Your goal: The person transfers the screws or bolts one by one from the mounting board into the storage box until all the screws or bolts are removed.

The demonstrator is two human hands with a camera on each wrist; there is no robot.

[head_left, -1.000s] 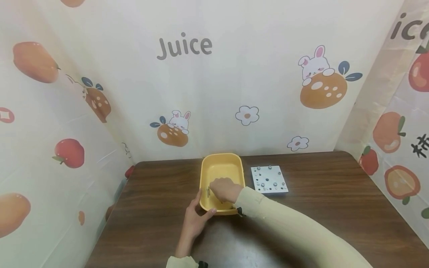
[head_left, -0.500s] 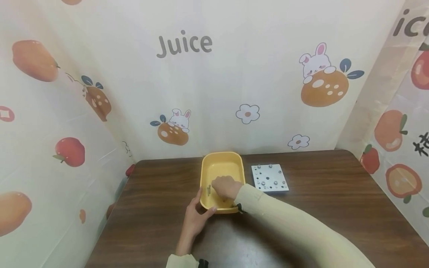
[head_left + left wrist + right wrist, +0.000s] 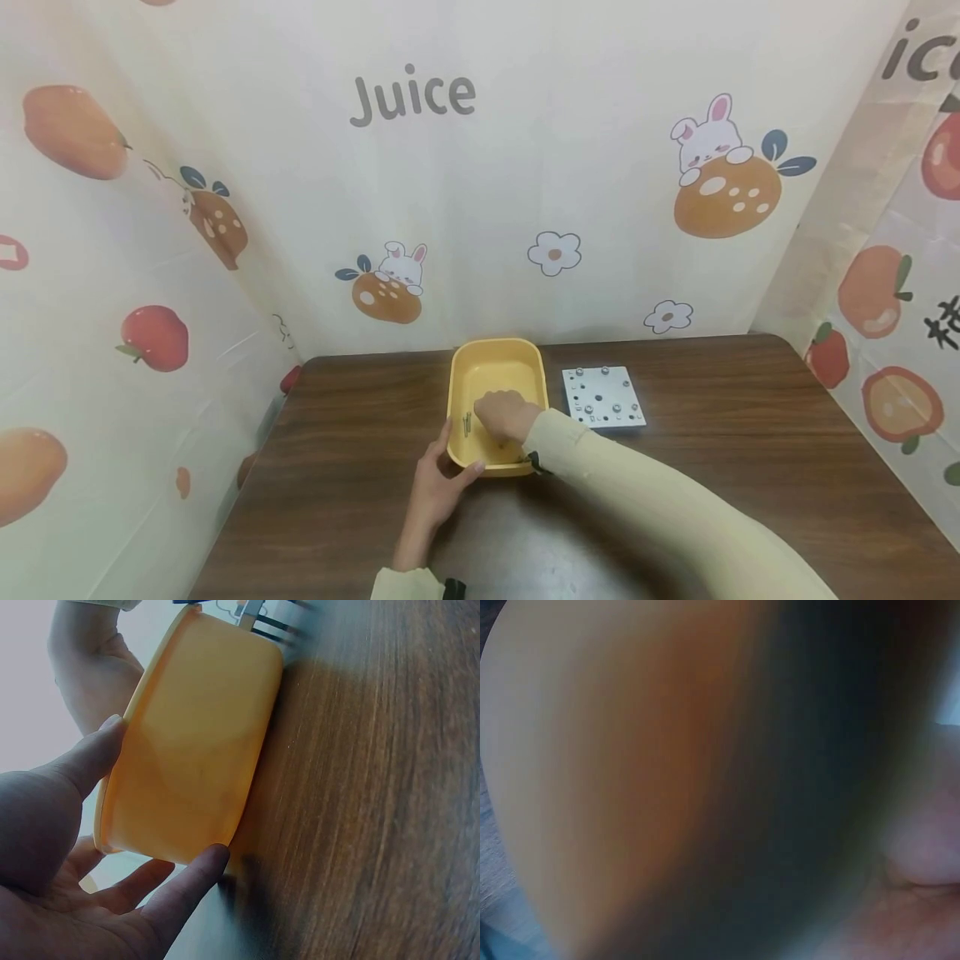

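Observation:
A yellow plastic tray (image 3: pixel 493 360) with rounded corners stands on the table. My left hand (image 3: pixel 437 492) holds its near-left corner, thumb on the near rim and fingers along the side; in the left wrist view, the index fingertip (image 3: pixel 217 855) meets the tray's outer wall (image 3: pixel 187 742) low down. My right hand (image 3: pixel 504 415) reaches into the tray, knuckles up and fingers bent downward. Its fingertips are hidden under it, so I cannot tell what they hold. Left of that hand, a few thin dark metal pieces (image 3: pixel 467 424) lie on the tray floor. The right wrist view is mostly blurred.
A pale metal plate (image 3: pixel 603 397) with holes and several bolt heads sits right of the tray. The dark wood table (image 3: pixel 360 417) ends at a fruit-print curtain (image 3: pixel 480 183) at the back and sides. The right sleeve (image 3: pixel 645 492) crosses the table's right part.
The right hand has shifted very slightly right within the tray. The left hand keeps its place at the corner. The head view has tilted slightly.

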